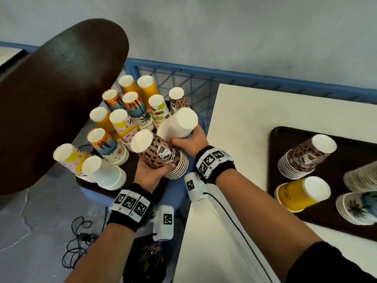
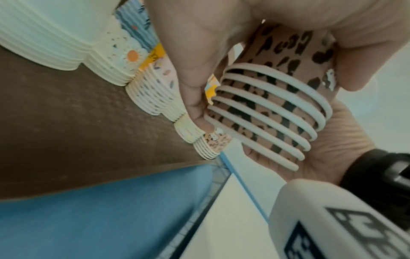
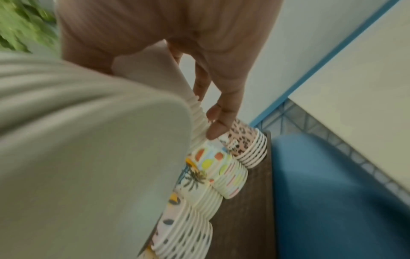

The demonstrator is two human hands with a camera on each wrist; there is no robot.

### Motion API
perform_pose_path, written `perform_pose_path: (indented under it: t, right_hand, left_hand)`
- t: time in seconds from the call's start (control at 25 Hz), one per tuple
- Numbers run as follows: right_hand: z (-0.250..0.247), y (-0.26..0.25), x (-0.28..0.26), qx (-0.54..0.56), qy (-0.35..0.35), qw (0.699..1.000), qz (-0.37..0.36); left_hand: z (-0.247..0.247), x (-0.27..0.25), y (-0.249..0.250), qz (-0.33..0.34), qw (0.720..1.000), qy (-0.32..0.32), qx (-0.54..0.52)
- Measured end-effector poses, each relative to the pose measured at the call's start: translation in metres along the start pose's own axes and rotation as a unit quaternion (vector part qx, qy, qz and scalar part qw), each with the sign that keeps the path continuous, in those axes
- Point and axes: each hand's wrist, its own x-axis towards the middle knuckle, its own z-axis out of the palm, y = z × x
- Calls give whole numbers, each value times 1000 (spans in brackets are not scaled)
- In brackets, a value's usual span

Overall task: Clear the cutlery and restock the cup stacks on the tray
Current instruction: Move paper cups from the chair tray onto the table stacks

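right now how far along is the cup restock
Done: no cutlery in view; the table tray holds several stacks. In hand: left hand grips a leopard stack, right hand a white stack. Left: carrying them over; many stacks remain on the supply tray.

Pale grey wall, blue metal railing, white table, cracked grey floor

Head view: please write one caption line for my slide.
Left hand grips a leopard-print cup stack; right hand grips a plain white stack.
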Motion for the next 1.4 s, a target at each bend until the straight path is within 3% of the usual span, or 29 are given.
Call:
perform_pose_path:
  t: [0.32, 0.52, 0.64, 0.76, 0.92, 1.04, 1.28, 1.4]
  right_hand:
    - [-120, -47, -98, 54, 126, 983, -120]
    - [-223, -55, -165, 27, 213, 962, -168]
    - [-287, -56, -207, -21, 255, 948, -190]
    - [-353, -56, -244, -49, 329, 924, -187]
    - [-451, -53, -268, -95, 420, 895, -115]
    - [-498, -43, -265, -106, 431, 894, -59]
    - [-536, -12, -231, -138, 376, 916, 16]
    - [-542, 9, -210, -196, 309, 924, 112]
  left_hand:
    - [106, -77, 73, 57, 985, -160, 15]
    - [199, -116, 77, 67, 966, -248, 5]
    - [249, -125, 74, 91, 963, -251, 23]
    - [283, -118, 74, 111, 969, -213, 51]
    - [323, -101, 76, 110, 977, -154, 103]
    - [344, -83, 74, 109, 977, -127, 133]
    - [361, -58, 50, 58, 972, -125, 191]
    - [363, -51, 35, 11, 960, -152, 236]
